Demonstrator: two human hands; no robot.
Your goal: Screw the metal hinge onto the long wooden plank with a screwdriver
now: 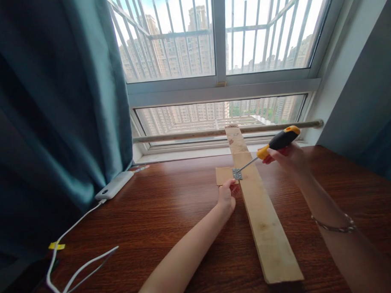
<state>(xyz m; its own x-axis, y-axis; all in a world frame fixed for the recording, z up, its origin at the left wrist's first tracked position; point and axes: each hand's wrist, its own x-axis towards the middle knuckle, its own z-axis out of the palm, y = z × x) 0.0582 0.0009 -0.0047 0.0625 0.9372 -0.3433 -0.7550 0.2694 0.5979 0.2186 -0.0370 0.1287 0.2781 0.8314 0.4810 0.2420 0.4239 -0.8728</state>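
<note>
A yellow and black screwdriver (280,141) is gripped in my right hand (287,158), its shaft slanting down to the left. The tip meets a small metal hinge (237,174) that lies across the edge of a long wooden board (262,212) and a small wooden piece (224,175) to its left. My left hand (228,194) is closed at the near edge of the small piece, thumb and fingers pinching by the hinge. Any screw under the tip is too small to make out.
The dark wooden tabletop (159,224) reaches the window sill, where a rail (188,136) runs across behind the board's far end. A white power bank (115,185) with a white cable (73,225) lies at left, beside a blue curtain (94,103). A wall stands at right.
</note>
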